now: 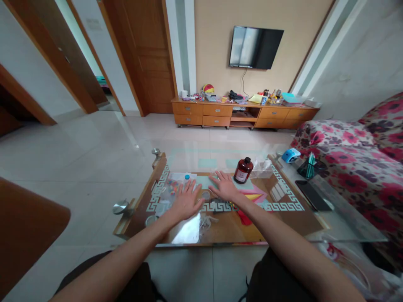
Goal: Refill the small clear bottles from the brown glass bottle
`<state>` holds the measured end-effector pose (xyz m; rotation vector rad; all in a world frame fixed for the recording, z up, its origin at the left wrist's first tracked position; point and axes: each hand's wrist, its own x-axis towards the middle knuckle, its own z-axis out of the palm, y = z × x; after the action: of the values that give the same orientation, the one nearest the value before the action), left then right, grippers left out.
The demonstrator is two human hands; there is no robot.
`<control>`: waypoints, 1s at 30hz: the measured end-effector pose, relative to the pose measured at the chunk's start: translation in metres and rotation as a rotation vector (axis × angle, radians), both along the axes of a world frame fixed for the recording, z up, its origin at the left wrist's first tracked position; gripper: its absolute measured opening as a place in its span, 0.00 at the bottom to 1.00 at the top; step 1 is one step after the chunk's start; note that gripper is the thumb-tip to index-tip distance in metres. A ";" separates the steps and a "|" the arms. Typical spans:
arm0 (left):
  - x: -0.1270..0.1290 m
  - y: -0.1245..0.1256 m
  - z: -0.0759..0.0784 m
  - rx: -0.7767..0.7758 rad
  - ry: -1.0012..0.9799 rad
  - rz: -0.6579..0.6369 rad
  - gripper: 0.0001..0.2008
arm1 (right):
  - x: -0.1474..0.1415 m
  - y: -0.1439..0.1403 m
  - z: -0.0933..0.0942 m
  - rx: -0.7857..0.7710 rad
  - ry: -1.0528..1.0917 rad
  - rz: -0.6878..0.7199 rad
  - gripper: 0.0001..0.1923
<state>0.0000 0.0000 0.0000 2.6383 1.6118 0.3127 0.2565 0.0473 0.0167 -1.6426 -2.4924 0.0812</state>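
My left hand (187, 200) is over the glass tabletop (220, 233), palm down with its fingers spread, and holds nothing. Just beyond its fingertips is a small blue cap (187, 177). My right hand (224, 185) is also palm down with fingers stretched out, holding nothing. Close to its right stands a brown bottle (243, 170) with a black cap and a pale label, upright. Beneath the glass, small colourful pieces (172, 184) show on the left, and pink and yellow sheets (253, 196) lie near my right wrist.
A dark phone (311, 195) and a pen holder with green pencils (310, 165) are at the table's right, near a blue and white item (291, 155). A flowered sofa (343, 155) stands beyond. A long wooden cabinet (217, 115) under a television (256, 47) lines the far wall.
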 end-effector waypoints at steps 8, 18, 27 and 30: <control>0.021 -0.022 0.012 -0.029 -0.059 -0.104 0.34 | -0.016 -0.008 -0.002 0.016 -0.008 0.021 0.32; 0.018 -0.021 0.015 -0.026 -0.063 -0.112 0.34 | -0.025 -0.028 -0.001 0.020 -0.017 0.070 0.29; 0.012 -0.023 0.019 -0.022 -0.083 -0.150 0.33 | -0.020 -0.060 -0.008 0.064 0.068 0.066 0.29; 0.011 -0.023 0.019 -0.028 -0.080 -0.151 0.33 | -0.016 -0.066 -0.008 0.061 0.080 0.079 0.30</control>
<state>0.0114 -0.0232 0.0185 2.6699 1.3741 0.3807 0.2403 -0.0183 0.0087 -1.4884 -2.4742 0.0774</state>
